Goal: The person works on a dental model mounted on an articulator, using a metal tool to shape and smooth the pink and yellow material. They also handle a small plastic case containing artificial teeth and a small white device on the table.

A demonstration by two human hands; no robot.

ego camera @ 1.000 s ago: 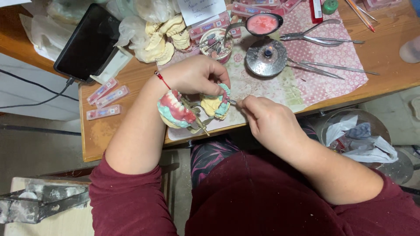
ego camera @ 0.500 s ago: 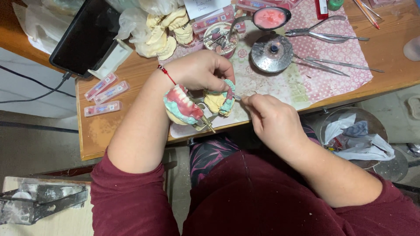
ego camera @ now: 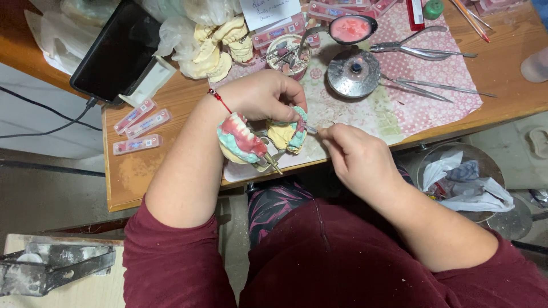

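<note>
My left hand [ego camera: 267, 94] grips a hinged denture model [ego camera: 257, 140] of yellow plaster with pink and teal wax gums and white teeth, held open just over the table's near edge. My right hand [ego camera: 357, 157] is closed around a thin metal tool [ego camera: 313, 130], whose tip touches the teal wax on the model's right half. A red string bracelet [ego camera: 218, 98] circles my left wrist. Both sleeves are dark red.
On the wooden table [ego camera: 142, 171] lie a patterned cloth [ego camera: 434, 80], a round metal lid [ego camera: 354, 73], a small pan of pink wax [ego camera: 353, 28], pliers [ego camera: 416, 48], long metal tools [ego camera: 439, 86], yellow plaster casts [ego camera: 220, 45], a black tablet [ego camera: 117, 48] and flat tooth strips [ego camera: 140, 122]. A waste bin [ego camera: 465, 179] stands at the right.
My view has shifted slightly, so the table sits a little higher in frame. Both hands stay on the denture model with the tool tip working at its right half.
</note>
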